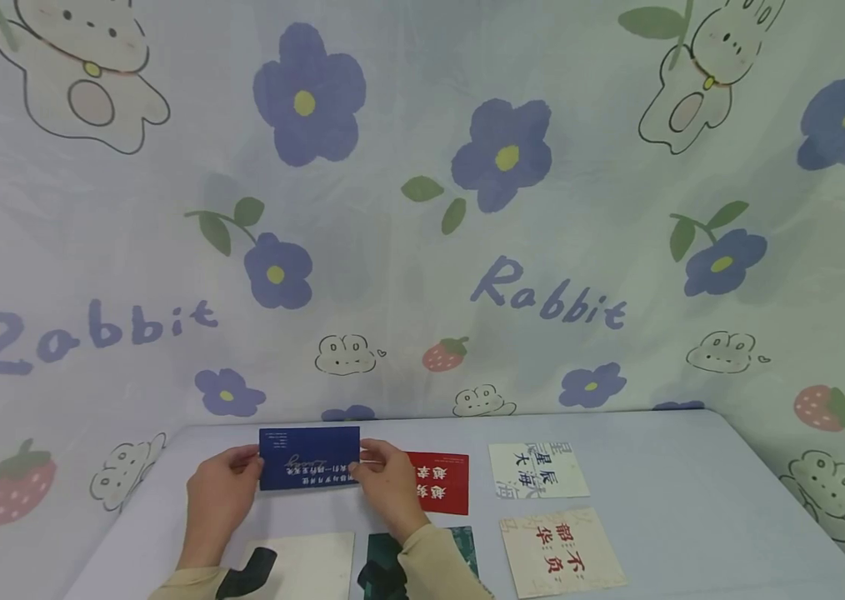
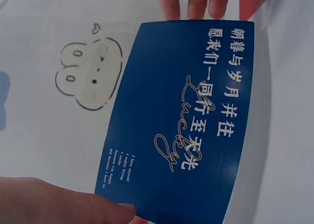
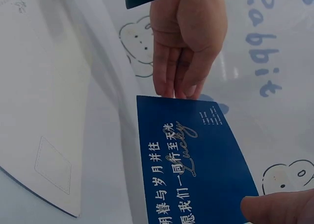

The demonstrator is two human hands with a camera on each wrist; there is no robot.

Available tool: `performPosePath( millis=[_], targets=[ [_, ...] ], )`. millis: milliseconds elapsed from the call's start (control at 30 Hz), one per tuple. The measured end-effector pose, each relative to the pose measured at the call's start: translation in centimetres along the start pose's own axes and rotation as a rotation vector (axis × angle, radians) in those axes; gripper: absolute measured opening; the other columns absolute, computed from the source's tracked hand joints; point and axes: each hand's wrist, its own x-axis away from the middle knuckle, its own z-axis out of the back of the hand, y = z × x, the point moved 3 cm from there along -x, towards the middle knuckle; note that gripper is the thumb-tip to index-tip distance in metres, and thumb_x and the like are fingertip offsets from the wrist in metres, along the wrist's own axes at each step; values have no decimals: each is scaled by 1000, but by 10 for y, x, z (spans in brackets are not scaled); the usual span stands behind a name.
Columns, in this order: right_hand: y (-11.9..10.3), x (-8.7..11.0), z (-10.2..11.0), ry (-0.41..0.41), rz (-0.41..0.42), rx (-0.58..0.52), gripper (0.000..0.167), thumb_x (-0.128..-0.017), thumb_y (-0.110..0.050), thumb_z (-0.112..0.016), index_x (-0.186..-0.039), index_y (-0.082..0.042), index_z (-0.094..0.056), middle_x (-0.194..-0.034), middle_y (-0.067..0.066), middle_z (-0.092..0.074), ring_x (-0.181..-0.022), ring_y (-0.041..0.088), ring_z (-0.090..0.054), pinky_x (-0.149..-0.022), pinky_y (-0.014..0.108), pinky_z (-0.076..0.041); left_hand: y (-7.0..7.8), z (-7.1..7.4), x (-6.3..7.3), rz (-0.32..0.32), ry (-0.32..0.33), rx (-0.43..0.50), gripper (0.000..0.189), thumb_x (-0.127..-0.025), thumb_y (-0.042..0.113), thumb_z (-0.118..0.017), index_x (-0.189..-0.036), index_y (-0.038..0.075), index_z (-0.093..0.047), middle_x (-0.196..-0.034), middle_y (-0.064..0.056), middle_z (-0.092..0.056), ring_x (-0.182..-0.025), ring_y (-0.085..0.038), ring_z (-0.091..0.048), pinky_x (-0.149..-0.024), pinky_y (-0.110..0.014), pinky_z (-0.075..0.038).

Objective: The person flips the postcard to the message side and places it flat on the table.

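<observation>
Both hands hold a dark blue postcard by its two short ends, lifted at the far side of the table. My left hand pinches its left end, with the thumb on the printed face. At the other end, my right hand pinches the card, its thumb over the face. White characters and a gold "Lucky" script show on the card, upside down in the head view. Just behind the right hand lies a red postcard, partly covered by it.
Nearer on the white table lie a pale postcard and a dark green one, both partly hidden by the wrists. To the right are a blue-lettered card and a cream card with red characters. A printed curtain hangs behind.
</observation>
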Motion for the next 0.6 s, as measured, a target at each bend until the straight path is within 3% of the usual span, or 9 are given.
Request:
performPosePath(
  millis=[133, 367, 600],
  targets=[
    [0, 0, 1, 11, 12, -16, 32, -93, -14, -72, -124, -11, -70, -111, 1, -70, -101, 17, -66, -87, 36, -58, -3, 0, -1, -6, 21, 3, 29, -96, 8, -59, -118, -9, -67, -103, -28, -71, -94, -44, -68, -71, -49, -56],
    [2, 1, 4, 60, 40, -42, 25, -95, -13, -69, -119, -13, -74, -109, -2, -72, -100, 15, -66, -90, 37, -57, -5, 1, -1, 4, 50, 9, 30, -97, 12, -60, -121, -5, -68, -109, -26, -71, -102, -45, -66, -79, -54, -52],
    [4, -1, 5, 85, 48, -72, 20, -95, -13, -69, -114, -14, -76, -107, -2, -72, -96, 13, -67, -89, 36, -57, -5, 0, -1, 38, 43, 42, 30, -98, 14, -60, -121, -4, -68, -108, -26, -71, -94, -40, -70, -65, -39, -56]
  ],
)
